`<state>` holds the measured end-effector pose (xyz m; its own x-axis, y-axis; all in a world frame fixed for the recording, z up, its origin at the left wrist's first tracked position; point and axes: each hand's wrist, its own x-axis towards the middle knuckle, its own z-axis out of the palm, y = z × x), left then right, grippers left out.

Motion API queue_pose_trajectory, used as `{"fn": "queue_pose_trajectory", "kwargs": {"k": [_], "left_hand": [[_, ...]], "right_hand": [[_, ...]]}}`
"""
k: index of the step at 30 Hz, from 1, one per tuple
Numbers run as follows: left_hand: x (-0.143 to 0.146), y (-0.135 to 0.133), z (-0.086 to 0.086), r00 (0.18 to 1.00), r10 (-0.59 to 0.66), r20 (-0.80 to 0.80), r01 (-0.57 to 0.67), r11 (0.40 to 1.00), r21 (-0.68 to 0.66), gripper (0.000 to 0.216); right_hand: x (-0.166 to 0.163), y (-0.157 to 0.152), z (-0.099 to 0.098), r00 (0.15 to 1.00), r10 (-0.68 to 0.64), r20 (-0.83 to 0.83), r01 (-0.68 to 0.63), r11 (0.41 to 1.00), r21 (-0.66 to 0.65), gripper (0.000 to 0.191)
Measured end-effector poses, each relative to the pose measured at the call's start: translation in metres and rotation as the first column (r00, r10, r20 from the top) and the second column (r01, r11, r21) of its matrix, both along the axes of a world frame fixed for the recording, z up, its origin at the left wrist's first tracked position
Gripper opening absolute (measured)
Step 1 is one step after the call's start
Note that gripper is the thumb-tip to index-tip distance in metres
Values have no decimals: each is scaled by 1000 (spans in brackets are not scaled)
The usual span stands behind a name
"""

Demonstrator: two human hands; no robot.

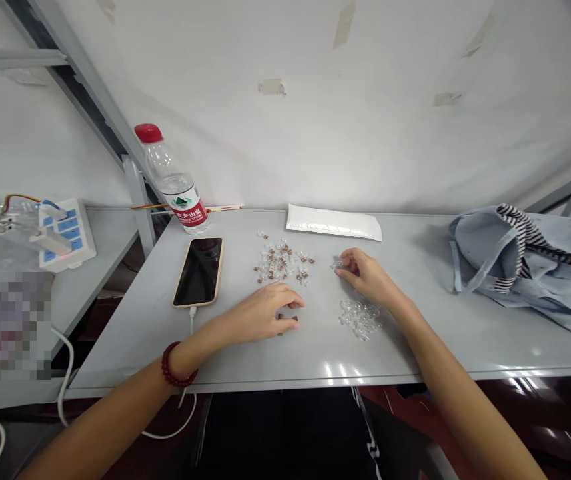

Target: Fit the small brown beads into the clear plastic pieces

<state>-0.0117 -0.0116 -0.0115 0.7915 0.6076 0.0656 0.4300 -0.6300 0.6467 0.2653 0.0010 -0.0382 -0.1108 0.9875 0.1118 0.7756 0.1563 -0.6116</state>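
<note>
Two heaps of small parts lie on the grey table [135,333]: a mixed heap [278,261] of clear pieces with brown bits, and a clear heap [360,319] of ring-like plastic pieces nearer the front edge. Behind them, a white pouch [334,223] lies close to the wall. To the left are a phone [198,272], face up with a gold edge and a white charging cable [190,320], and a water bottle [172,179] with a red cap. Its red label [185,208] shows a green mountain mark and the characters 农夫山泉. A crumpled blue cloth bag [525,260] with a striped strap lies at the right end, and a power strip [68,233] sits on a lower surface at far left.

The right hand [369,277] pinches a small clear piece [338,265] between thumb and forefinger, above the clear heap. The left hand [260,313], palm down and loosely curled, has its fingertips at a few brown bits [282,320], and a red beaded bracelet [178,365] circles its wrist.
</note>
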Motion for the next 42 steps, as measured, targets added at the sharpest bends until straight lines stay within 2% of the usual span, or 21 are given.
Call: {"fn": "queue_pose_trajectory", "kwargs": {"k": [3,5,9,11,13,18,21,24,27,34,39,42], "left_hand": [[3,-3,-2,999,-52,12,52,998,40,10],[4,-5,-3,997,-81,12,79,994,75,12],[7,-5,-3,1000,-21,23,18,995,100,14],[7,-3,-3,996,34,84,-42,994,105,13],[8,-1,-3,976,116,183,-133,987,85,11],[9,2,1,821,424,383,-412,904,-119,5],[10,2,3,735,478,481,-409,878,-246,6],[12,1,2,722,436,538,-327,899,-290,6],[16,0,-2,739,360,570,-270,933,-239,4],[18,-1,-4,812,217,542,-286,957,44,8],[17,0,-6,848,39,529,-244,914,325,10],[17,0,-9,854,-9,520,-218,901,375,12]], "right_hand": [[-4,-1,1,997,50,60,-52,998,29,23],[-4,-1,2,995,62,82,-65,997,36,19],[-5,-2,6,993,41,111,-46,998,42,17],[-8,-5,8,997,32,68,-36,997,64,17],[-17,-10,12,998,51,-45,-47,996,70,17],[-50,-28,19,924,210,-321,-216,976,18,17],[-63,-37,22,889,279,-363,-306,952,-20,15],[-67,-40,24,888,306,-344,-348,935,-66,14],[-67,-41,23,896,318,-312,-361,928,-93,15],[-67,-39,23,883,368,-293,-393,919,-30,12],[-66,-39,24,873,377,-311,-403,915,-20,12],[-64,-39,23,874,383,-299,-408,913,-21,13]]}}
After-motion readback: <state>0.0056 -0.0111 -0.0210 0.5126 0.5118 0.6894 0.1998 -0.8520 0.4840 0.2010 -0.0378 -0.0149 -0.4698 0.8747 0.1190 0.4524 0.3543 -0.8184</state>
